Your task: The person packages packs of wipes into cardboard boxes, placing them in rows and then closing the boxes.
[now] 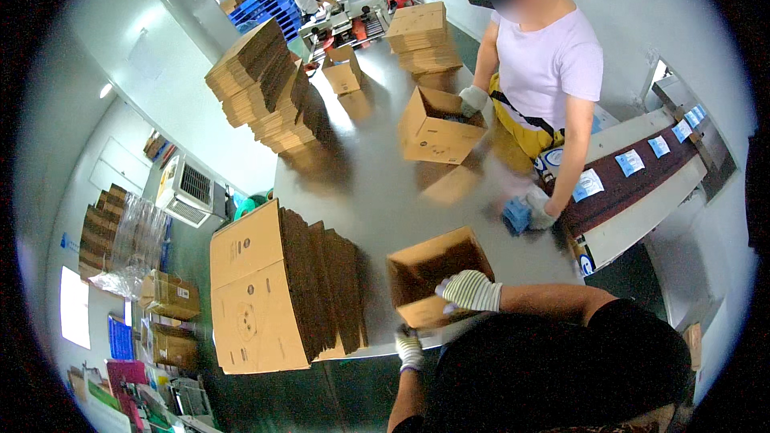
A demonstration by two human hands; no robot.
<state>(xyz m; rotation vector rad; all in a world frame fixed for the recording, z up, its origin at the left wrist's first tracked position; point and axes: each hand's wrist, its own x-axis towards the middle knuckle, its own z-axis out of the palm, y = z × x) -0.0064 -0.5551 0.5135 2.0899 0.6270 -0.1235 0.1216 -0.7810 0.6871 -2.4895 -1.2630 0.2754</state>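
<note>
An open cardboard box (pixel 425 312) stands at the near edge of the grey table, its inside in shadow. My right hand (pixel 473 292), in a striped knitted glove, bends over its near rim, fingers on the wall. Below the box's near left corner is my left hand (pixel 409 349), gloved alike, its fingers closed at the lower edge; the fingertips are partly hidden. Beyond it a co-worker's gloved hand (pixel 544 210) holds blue packets (pixel 517 215), blurred. The co-worker's other gloved hand (pixel 474 100) reaches into a second open box (pixel 439 138).
A large stack of flat cardboard (pixel 257 289) stands at left on the table (pixel 365 180). Farther back are more flat stacks (pixel 261 84), (pixel 417 32) and a small open box (pixel 342 72). On the right, a conveyor belt (pixel 609 192) carries several blue-and-white packets (pixel 630 163).
</note>
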